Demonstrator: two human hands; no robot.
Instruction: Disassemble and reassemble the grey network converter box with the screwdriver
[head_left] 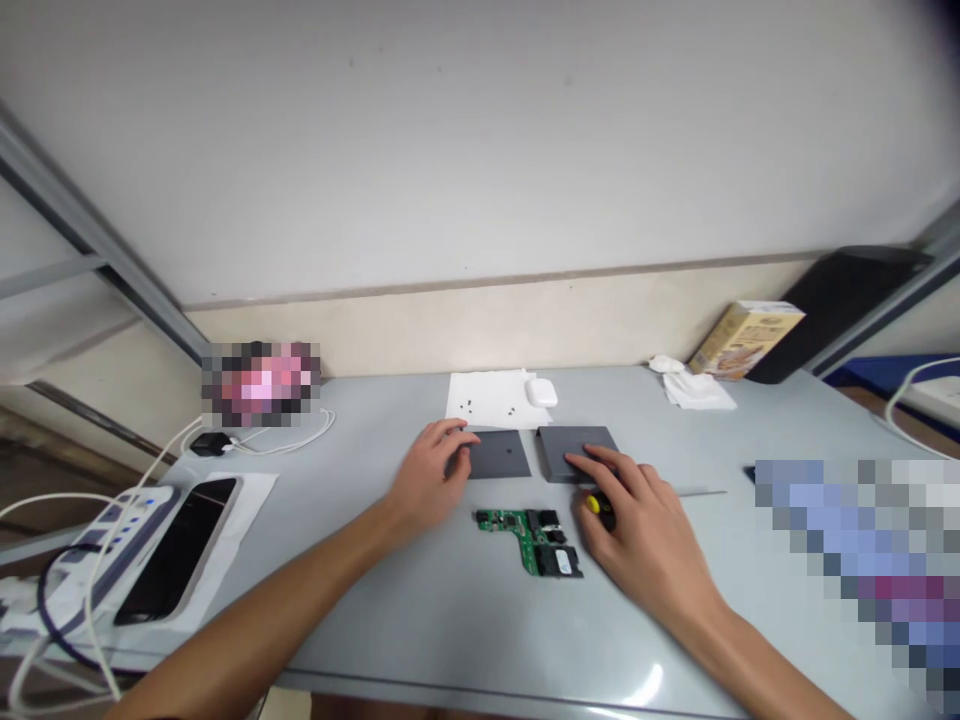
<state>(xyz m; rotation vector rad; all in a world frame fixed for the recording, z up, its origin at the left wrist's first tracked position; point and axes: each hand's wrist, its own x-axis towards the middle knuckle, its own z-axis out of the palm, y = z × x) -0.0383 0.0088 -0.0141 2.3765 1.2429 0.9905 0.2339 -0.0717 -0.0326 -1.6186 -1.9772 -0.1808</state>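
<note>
Positioning seems the step in hand: the left hand (433,474) curls at the flat cover (495,458), grip unclear; the right hand (637,530) clasps a screwdriver (595,503), fingers (576,459) touching the bent cover (564,441). A circuit board (529,540) lies nearer the surface's (420,620) front edge. Lifting would need firmer hold.

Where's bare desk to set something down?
Bare: nearside of the circuit board, between the forearms; between the white case and tissues. Crowded: the middle, with left hand, right hand, panels, screwdriver; the left end, with phone and power strip.
</note>
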